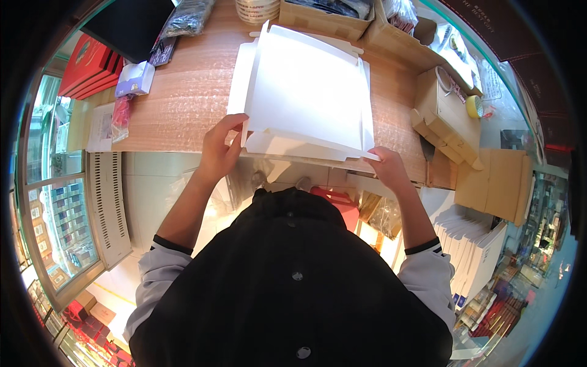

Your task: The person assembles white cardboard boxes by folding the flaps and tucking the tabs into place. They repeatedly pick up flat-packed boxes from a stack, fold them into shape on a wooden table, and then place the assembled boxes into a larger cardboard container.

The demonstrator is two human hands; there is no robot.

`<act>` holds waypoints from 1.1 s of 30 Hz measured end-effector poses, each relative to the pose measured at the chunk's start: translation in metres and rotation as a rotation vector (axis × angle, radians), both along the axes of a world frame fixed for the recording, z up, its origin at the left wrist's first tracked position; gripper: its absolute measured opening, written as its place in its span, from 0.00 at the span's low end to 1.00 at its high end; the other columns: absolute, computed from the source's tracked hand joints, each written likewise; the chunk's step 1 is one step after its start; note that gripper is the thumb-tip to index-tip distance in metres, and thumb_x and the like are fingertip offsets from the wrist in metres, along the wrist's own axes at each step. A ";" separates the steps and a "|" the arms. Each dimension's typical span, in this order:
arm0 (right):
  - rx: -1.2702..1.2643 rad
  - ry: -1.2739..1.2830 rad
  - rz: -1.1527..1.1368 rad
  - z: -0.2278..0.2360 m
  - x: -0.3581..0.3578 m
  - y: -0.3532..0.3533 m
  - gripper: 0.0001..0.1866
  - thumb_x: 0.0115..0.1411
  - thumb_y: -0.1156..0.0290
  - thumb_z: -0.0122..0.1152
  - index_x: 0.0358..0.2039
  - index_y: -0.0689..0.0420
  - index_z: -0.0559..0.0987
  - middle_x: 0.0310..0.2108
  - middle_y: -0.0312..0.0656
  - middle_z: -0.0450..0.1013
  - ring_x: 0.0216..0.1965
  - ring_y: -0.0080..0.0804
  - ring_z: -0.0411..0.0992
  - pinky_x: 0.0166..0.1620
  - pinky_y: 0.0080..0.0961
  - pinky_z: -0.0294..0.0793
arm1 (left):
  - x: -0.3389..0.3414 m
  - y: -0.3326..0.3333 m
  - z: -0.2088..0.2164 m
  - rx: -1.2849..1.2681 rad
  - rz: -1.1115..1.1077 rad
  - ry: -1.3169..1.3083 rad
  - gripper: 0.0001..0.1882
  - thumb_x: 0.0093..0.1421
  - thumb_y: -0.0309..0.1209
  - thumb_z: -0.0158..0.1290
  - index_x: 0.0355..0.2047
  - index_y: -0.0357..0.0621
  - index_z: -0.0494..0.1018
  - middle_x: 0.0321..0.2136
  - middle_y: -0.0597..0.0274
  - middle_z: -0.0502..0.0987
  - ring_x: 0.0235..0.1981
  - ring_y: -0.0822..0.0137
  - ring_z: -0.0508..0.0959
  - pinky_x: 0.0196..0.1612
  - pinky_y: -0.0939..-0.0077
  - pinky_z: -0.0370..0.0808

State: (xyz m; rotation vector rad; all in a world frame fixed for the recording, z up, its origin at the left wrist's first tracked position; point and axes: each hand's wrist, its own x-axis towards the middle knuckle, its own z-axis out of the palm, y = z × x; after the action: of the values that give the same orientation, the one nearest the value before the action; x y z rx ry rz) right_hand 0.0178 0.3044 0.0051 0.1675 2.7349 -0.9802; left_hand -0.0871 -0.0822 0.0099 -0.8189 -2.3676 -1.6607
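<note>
A white cardboard box blank point(306, 85) lies on the wooden table before me, its side flaps partly folded up. Bright light washes out its middle. At the near left corner, my left hand point(221, 145) pinches the edge of the box between thumb and fingers. My right hand point(387, 165) grips a small flap at the near right corner, fingers closed on it. A second white layer shows under the box at the left and right.
Red boxes point(92, 67) and a tissue pack point(135, 79) stand on the left of the wooden table point(177, 113). Open cartons point(327, 18) line the back. To the right are a brown carton point(449, 113) and yellow tape point(474, 106). White flat boxes point(468, 248) stand below right.
</note>
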 end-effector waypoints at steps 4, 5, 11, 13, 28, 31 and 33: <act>-0.008 0.001 -0.019 0.005 0.001 -0.002 0.09 0.54 0.70 0.63 0.32 0.62 0.78 0.29 0.48 0.75 0.32 0.43 0.73 0.37 0.31 0.71 | -0.008 -0.003 0.018 -0.020 -0.131 -0.075 0.10 0.62 0.19 0.46 0.43 0.37 0.71 0.36 0.55 0.78 0.36 0.65 0.79 0.41 0.74 0.74; 0.003 0.018 -0.019 0.006 0.002 -0.002 0.09 0.54 0.70 0.63 0.33 0.62 0.78 0.29 0.48 0.74 0.32 0.43 0.73 0.37 0.31 0.71 | -0.013 -0.005 0.018 -0.030 -0.148 -0.126 0.09 0.63 0.19 0.45 0.42 0.37 0.71 0.35 0.55 0.78 0.35 0.65 0.78 0.40 0.74 0.74; 0.073 0.121 0.002 -0.001 0.007 -0.003 0.08 0.54 0.71 0.62 0.34 0.60 0.78 0.29 0.48 0.74 0.33 0.45 0.73 0.37 0.33 0.72 | -0.015 -0.009 0.014 -0.195 -0.088 -0.599 0.07 0.62 0.24 0.46 0.39 0.38 0.73 0.32 0.57 0.78 0.34 0.66 0.78 0.37 0.75 0.73; 0.100 0.176 0.041 -0.003 0.007 -0.005 0.08 0.54 0.72 0.61 0.33 0.60 0.78 0.30 0.48 0.74 0.33 0.46 0.73 0.38 0.33 0.72 | -0.013 0.000 0.020 -0.448 0.002 -0.546 0.06 0.60 0.25 0.48 0.36 0.38 0.72 0.30 0.56 0.78 0.33 0.63 0.78 0.36 0.73 0.73; 0.400 0.221 0.293 -0.047 -0.007 -0.022 0.04 0.49 0.74 0.55 0.26 0.57 0.78 0.29 0.46 0.72 0.37 0.44 0.71 0.39 0.39 0.71 | -0.014 0.004 -0.075 -1.192 -0.295 0.049 0.04 0.51 0.26 0.52 0.29 0.43 0.73 0.30 0.54 0.73 0.38 0.57 0.74 0.40 0.63 0.72; 0.634 0.157 0.455 -0.045 -0.016 -0.035 0.05 0.48 0.73 0.57 0.26 0.55 0.80 0.31 0.43 0.72 0.39 0.41 0.70 0.44 0.39 0.70 | -0.021 0.018 -0.060 -1.320 -0.396 0.257 0.03 0.50 0.27 0.51 0.22 0.46 0.74 0.28 0.58 0.74 0.39 0.62 0.74 0.43 0.69 0.68; 0.738 0.207 0.586 -0.039 -0.026 -0.039 0.06 0.47 0.73 0.57 0.26 0.55 0.81 0.32 0.41 0.72 0.40 0.40 0.70 0.49 0.39 0.69 | -0.025 0.023 -0.055 -1.221 -0.374 0.581 0.04 0.48 0.27 0.52 0.18 0.48 0.74 0.25 0.61 0.74 0.36 0.63 0.74 0.43 0.70 0.66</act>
State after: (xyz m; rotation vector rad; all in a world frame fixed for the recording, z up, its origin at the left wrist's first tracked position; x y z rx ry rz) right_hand -0.0079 0.2652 -0.0340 -0.6111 2.9053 0.1840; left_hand -0.1117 -0.0594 -0.0456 -1.6442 -2.6311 0.2526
